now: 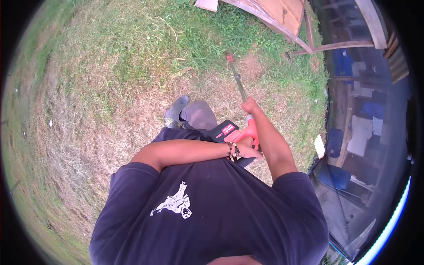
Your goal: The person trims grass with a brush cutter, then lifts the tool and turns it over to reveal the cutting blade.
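A cordless string trimmer [239,84] reaches forward from my waist, with a red and black rear body and a long thin shaft. Its small red head [229,58] is down in the grass, somewhat blurred. My left hand [248,150], with beaded bracelets at the wrist, crosses in front of my belly and is closed at the red rear handle; part of its grip is hidden. Farther forward, my right hand [250,106] is wrapped around the shaft. A black battery-like block [224,130] with a red label sits at the tool's rear.
Dry, short grass [110,128] surrounds my feet, with greener, taller grass [198,39] ahead. A grey boot [176,110] shows below me. Wooden boards and a frame [282,22] stand at the front right. Along the right runs a dark mesh enclosure [353,101] with blue objects behind it.
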`<state>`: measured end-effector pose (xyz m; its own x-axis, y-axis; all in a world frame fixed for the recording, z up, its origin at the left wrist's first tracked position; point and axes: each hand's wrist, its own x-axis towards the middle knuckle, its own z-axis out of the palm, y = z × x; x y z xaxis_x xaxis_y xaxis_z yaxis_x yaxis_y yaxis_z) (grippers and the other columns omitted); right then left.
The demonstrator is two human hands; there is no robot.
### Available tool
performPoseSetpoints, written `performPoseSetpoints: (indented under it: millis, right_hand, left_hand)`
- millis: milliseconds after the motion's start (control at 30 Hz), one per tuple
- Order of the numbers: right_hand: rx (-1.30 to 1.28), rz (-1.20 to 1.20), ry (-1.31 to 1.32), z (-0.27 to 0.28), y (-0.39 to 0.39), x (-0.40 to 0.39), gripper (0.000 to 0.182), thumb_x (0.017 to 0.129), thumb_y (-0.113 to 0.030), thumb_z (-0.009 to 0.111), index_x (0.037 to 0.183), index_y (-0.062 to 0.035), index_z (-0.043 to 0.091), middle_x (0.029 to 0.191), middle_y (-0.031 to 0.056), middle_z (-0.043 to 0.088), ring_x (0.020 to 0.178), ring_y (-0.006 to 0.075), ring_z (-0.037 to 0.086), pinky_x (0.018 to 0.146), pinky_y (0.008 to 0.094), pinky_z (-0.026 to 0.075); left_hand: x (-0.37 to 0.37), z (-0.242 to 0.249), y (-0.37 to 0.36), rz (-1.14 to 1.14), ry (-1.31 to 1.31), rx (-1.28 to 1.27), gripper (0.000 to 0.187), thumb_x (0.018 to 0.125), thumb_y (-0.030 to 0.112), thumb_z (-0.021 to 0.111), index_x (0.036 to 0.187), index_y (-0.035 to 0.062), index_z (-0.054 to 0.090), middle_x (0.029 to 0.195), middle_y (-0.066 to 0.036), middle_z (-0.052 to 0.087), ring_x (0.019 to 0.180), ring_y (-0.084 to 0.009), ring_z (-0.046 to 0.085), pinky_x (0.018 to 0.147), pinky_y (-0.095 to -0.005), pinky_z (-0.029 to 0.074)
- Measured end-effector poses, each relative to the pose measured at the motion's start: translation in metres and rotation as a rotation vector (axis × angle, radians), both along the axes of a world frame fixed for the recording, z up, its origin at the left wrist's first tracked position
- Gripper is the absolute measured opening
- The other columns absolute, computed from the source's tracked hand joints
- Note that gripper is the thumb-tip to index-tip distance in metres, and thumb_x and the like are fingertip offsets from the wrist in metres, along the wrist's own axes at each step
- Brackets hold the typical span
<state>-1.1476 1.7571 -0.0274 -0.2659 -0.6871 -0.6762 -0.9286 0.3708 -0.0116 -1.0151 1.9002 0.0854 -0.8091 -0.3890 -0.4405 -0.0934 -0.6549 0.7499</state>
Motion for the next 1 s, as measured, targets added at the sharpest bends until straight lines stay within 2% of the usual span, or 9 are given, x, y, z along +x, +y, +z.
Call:
performPoseSetpoints:
  millis: [200, 300, 467, 533, 633, 733, 833, 933, 1000]
  right_hand:
    - [0.001, -0.001, -0.151, 0.006, -0.003, 0.013, 0.037, 0.067, -0.018, 0.056, 0.094, 0.0065, 0.053, 0.076, 0.0187, 0.061, 0.064, 0.0257, 0.062, 0.058, 0.0348, 0.049]
    - [0.04, 0.009, -0.245, -0.001, -0.017, 0.02, 0.032, 0.066, -0.014, 0.056, 0.091, 0.0057, 0.053, 0.068, 0.0157, 0.06, 0.054, 0.022, 0.06, 0.049, 0.0348, 0.047]
    - [0.019, 0.101, -0.338, -0.039, -0.064, -0.002, 0.027, 0.066, -0.014, 0.056, 0.086, 0.0047, 0.057, 0.066, 0.0143, 0.06, 0.053, 0.0213, 0.06, 0.048, 0.0334, 0.046]
    - [-0.01, 0.053, -0.316, -0.011, -0.068, -0.002, 0.028, 0.065, -0.016, 0.057, 0.084, 0.0036, 0.061, 0.068, 0.0142, 0.063, 0.058, 0.0228, 0.062, 0.057, 0.0339, 0.049]
    - [-0.015, -0.009, -0.421, -0.008, -0.087, -0.03, 0.02, 0.066, -0.012, 0.056, 0.078, 0.0038, 0.057, 0.057, 0.012, 0.057, 0.046, 0.019, 0.056, 0.041, 0.0319, 0.043]
    - [0.098, 0.114, -0.308, -0.005, -0.099, -0.069, 0.026, 0.07, -0.023, 0.059, 0.079, 0.0014, 0.061, 0.061, 0.0102, 0.061, 0.052, 0.0196, 0.06, 0.054, 0.0337, 0.048]
    - [0.067, -0.03, -0.386, -0.006, -0.099, -0.116, 0.015, 0.068, -0.014, 0.054, 0.066, 0.0006, 0.057, 0.051, 0.0092, 0.053, 0.041, 0.0183, 0.052, 0.038, 0.033, 0.041]
    - [0.134, -0.401, -0.611, -0.023, -0.094, -0.167, 0.014, 0.068, -0.014, 0.054, 0.059, -0.0033, 0.055, 0.049, 0.0076, 0.052, 0.037, 0.0171, 0.049, 0.035, 0.0324, 0.037]
    - [0.17, -0.314, -0.489, -0.026, -0.094, -0.192, 0.013, 0.068, -0.014, 0.054, 0.058, -0.0047, 0.054, 0.05, 0.0074, 0.052, 0.037, 0.0164, 0.048, 0.035, 0.0317, 0.035]
  left_hand:
    - [-0.018, 0.0, 0.013, 0.194, -0.014, -0.022, 0.04, 0.063, 0.011, 0.072, 0.081, 0.0006, 0.038, 0.074, -0.009, 0.052, 0.055, -0.0154, 0.058, 0.044, -0.0263, 0.048]
    - [-0.017, 0.021, -0.006, 0.149, -0.185, -0.046, 0.051, 0.06, 0.012, 0.074, 0.094, -0.0072, 0.041, 0.08, -0.015, 0.057, 0.062, -0.0196, 0.061, 0.047, -0.0292, 0.05]
    - [-0.072, -0.037, -0.022, 0.288, -0.287, -0.137, 0.053, 0.065, 0.019, 0.072, 0.102, -0.0078, 0.047, 0.086, -0.016, 0.058, 0.058, -0.0181, 0.061, 0.047, -0.029, 0.049]
    - [-0.073, -0.006, -0.043, 0.296, -0.194, -0.046, 0.051, 0.066, 0.02, 0.071, 0.102, -0.0071, 0.047, 0.084, -0.015, 0.059, 0.058, -0.0169, 0.061, 0.048, -0.0284, 0.049]
    - [-0.102, 0.0, -0.061, 0.323, -0.142, -0.101, 0.041, 0.069, 0.016, 0.069, 0.098, -0.0058, 0.05, 0.079, -0.012, 0.06, 0.059, -0.0159, 0.061, 0.047, -0.0276, 0.049]
    - [-0.133, 0.005, -0.07, 0.339, -0.056, -0.057, 0.03, 0.068, 0.012, 0.068, 0.09, -0.0034, 0.055, 0.076, -0.009, 0.06, 0.058, -0.0153, 0.06, 0.047, -0.0272, 0.049]
    - [-0.165, 0.01, -0.076, 0.312, 0.017, -0.031, 0.026, 0.067, 0.01, 0.069, 0.085, -0.0027, 0.055, 0.074, -0.008, 0.059, 0.056, -0.0145, 0.059, 0.046, -0.0268, 0.049]
    - [-0.191, 0.003, -0.076, 0.265, 0.0, -0.076, 0.023, 0.066, 0.009, 0.068, 0.078, -0.0014, 0.052, 0.069, -0.006, 0.056, 0.053, -0.0139, 0.058, 0.044, -0.0262, 0.048]
    - [-0.198, 0.012, -0.079, 0.179, -0.013, -0.028, 0.024, 0.066, 0.01, 0.068, 0.078, -0.0014, 0.051, 0.067, -0.006, 0.056, 0.052, -0.0138, 0.058, 0.043, -0.026, 0.048]
